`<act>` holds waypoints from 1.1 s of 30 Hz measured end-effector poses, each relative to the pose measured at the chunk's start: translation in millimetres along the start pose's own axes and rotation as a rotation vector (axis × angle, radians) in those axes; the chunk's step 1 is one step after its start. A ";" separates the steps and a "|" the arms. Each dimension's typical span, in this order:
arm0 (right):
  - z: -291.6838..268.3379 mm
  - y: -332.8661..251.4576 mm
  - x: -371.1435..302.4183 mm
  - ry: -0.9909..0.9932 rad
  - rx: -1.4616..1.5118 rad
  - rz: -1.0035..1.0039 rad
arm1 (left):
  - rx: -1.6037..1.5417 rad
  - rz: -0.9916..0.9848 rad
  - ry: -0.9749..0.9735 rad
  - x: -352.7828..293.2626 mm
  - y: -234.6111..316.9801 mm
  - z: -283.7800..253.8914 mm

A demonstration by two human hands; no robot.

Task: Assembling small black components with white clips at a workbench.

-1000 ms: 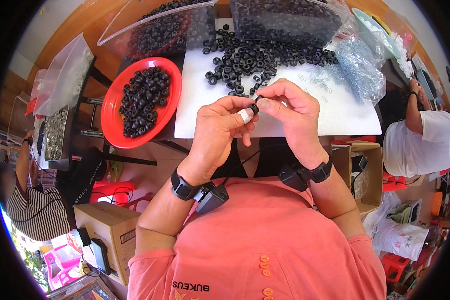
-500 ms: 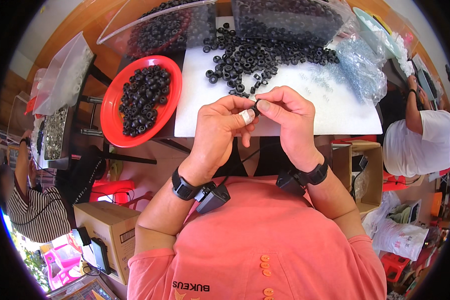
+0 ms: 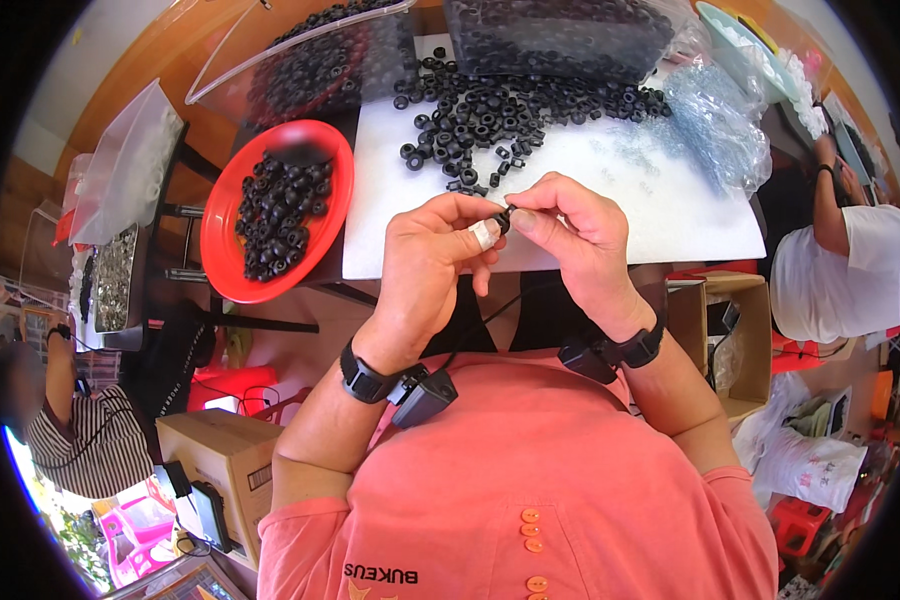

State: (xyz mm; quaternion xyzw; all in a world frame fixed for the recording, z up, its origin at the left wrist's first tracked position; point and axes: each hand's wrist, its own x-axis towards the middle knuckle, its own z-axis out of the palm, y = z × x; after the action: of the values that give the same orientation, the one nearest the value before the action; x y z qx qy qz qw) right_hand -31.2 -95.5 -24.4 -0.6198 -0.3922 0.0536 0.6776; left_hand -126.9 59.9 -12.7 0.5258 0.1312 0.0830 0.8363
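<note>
My left hand (image 3: 430, 255) and my right hand (image 3: 570, 235) meet over the near edge of a white board (image 3: 610, 200). Between their fingertips they pinch one small black ring part (image 3: 503, 219). A white bandage wraps a finger of my left hand. Just beyond the hands lies a loose pile of black ring parts (image 3: 500, 115) on the board. A red bowl (image 3: 225, 255) holding more black rings sits to the left of my left hand.
Clear plastic bags of black parts (image 3: 550, 35) lie at the back, a crumpled clear bag (image 3: 715, 125) at the right. Cardboard boxes (image 3: 225, 455) stand on the floor. One person (image 3: 835, 270) sits at the right, another (image 3: 80, 440) at the lower left.
Both hands have shifted slightly toward me and to the left, still pinching the small black part; the fingers have turned a little around it.
</note>
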 end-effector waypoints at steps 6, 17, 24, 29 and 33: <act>3.7 0.4 -0.2 0.015 0.103 0.090 | 0.041 0.015 -0.002 -0.1 -0.6 0.8; 0.3 8.0 1.8 -0.038 -0.098 -0.101 | 0.039 0.025 0.006 -1.1 -2.1 0.4; -4.5 -8.8 7.7 -0.087 -0.294 -0.156 | 0.064 0.027 0.022 -0.6 -3.7 0.9; -4.6 -6.0 7.3 -0.069 -0.314 -0.188 | 0.048 0.034 0.012 -0.9 -3.7 0.9; -2.2 -3.7 5.5 -0.038 -0.432 -0.299 | 0.031 0.030 0.024 -1.1 -4.2 1.5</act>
State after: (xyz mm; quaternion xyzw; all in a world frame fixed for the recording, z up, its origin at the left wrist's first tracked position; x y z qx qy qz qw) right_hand -27.6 -95.0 -18.5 -0.6841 -0.4947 -0.1206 0.5222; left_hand -127.5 56.5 -15.8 0.5396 0.1350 0.0997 0.8250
